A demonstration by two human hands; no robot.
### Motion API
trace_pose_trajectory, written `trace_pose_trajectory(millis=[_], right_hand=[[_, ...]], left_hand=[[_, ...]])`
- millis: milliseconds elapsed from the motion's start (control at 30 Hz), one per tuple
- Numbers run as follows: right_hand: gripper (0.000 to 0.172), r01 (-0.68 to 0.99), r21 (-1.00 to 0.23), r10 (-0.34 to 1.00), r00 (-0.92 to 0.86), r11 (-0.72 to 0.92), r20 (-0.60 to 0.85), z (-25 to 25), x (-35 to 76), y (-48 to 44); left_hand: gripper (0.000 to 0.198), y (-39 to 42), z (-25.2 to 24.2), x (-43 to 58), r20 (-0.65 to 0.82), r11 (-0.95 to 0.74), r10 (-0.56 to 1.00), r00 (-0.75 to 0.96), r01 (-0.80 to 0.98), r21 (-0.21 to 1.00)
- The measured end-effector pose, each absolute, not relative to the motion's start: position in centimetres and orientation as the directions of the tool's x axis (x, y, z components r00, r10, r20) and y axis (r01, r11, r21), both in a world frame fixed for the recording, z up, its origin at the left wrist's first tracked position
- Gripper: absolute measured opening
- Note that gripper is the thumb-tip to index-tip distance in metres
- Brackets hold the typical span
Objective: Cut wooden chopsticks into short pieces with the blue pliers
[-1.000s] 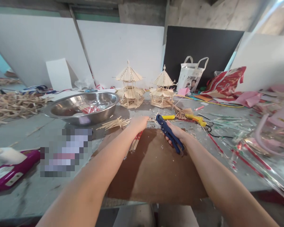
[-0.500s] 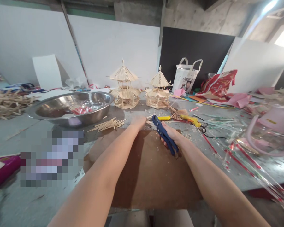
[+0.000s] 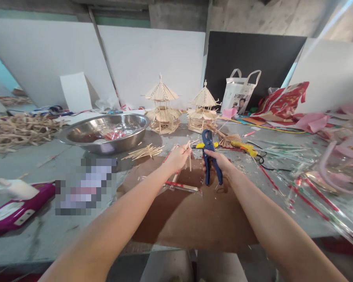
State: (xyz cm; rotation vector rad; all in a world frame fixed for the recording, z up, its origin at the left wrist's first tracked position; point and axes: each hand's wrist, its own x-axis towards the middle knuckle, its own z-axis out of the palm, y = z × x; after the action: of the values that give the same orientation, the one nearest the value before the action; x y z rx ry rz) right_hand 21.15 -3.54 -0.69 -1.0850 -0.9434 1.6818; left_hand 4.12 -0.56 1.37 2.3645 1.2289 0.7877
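Observation:
My right hand (image 3: 219, 161) is closed around a blue cutter (image 3: 209, 156), held nearly upright above a brown board (image 3: 191, 211) on the grey table. My left hand (image 3: 178, 158) pinches thin wooden sticks (image 3: 189, 156) just left of the cutter's jaws. A packet of sticks in red-printed wrapping (image 3: 182, 187) lies on the board below both hands. A loose bundle of sticks (image 3: 144, 151) rests on the table to the left.
A steel bowl (image 3: 106, 133) sits at the left, two stick pagoda models (image 3: 161, 105) (image 3: 202, 107) behind. A yellow glue gun (image 3: 243, 147) and clear wrappers lie at the right. A purple object (image 3: 16, 209) lies near left; a stick pile (image 3: 17, 131) at far left.
My left hand lifted off the table with sticks pinched in it. My right hand swung the cutter from slanted to nearly upright. A wrapped stick packet now shows on the board.

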Motion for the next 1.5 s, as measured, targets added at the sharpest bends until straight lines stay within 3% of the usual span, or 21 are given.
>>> trace_pose_trajectory(millis=[133,233,367,500,700,1067,1300,1500], right_hand=[[0.013,-0.188,-0.969,0.984,-0.099,-0.161,-0.145,-0.3,20.5,-3.8],[0.014,-0.058,-0.998,1.0,0.002,0.028,0.028,-0.3,20.1,-3.9],[0.016,0.134,-0.941,0.944,0.075,0.311,0.323,-0.6,19.8,-3.8],[0.011,0.245,-0.855,0.883,-0.016,0.458,0.469,-0.6,19.7,-4.3],[0.017,0.344,-0.812,0.881,-0.142,0.472,0.451,-0.2,19.9,-4.8],[0.012,0.356,-0.797,0.873,-0.211,0.488,0.44,0.2,19.8,-5.2],[0.01,0.474,-0.729,0.862,-0.154,0.493,0.483,0.3,19.5,-5.3],[0.009,0.452,-0.745,0.866,-0.159,0.491,0.475,0.0,19.5,-5.1]], left_hand=[[0.031,-2.5,0.5,4.4,0.243,-0.456,0.856,0.456,0.444,0.771],[0.022,-3.3,0.0,4.9,0.159,-0.315,0.862,0.482,0.261,0.913],[0.013,-3.8,-0.5,5.5,0.148,-0.26,0.822,0.55,0.131,0.957],[0.013,-3.9,-1.2,5.8,0.105,-0.201,0.769,0.631,0.082,0.976],[0.011,-3.9,-1.7,5.8,-0.002,-0.055,0.76,0.65,0.067,0.996],[0.018,-3.6,-0.7,5.2,-0.058,-0.214,0.699,0.713,0.285,0.934],[0.026,-3.2,-1.3,5.4,-0.057,-0.256,0.658,0.751,0.294,0.921],[0.018,-3.4,-1.2,5.5,0.042,-0.267,0.712,0.701,0.214,0.94]])
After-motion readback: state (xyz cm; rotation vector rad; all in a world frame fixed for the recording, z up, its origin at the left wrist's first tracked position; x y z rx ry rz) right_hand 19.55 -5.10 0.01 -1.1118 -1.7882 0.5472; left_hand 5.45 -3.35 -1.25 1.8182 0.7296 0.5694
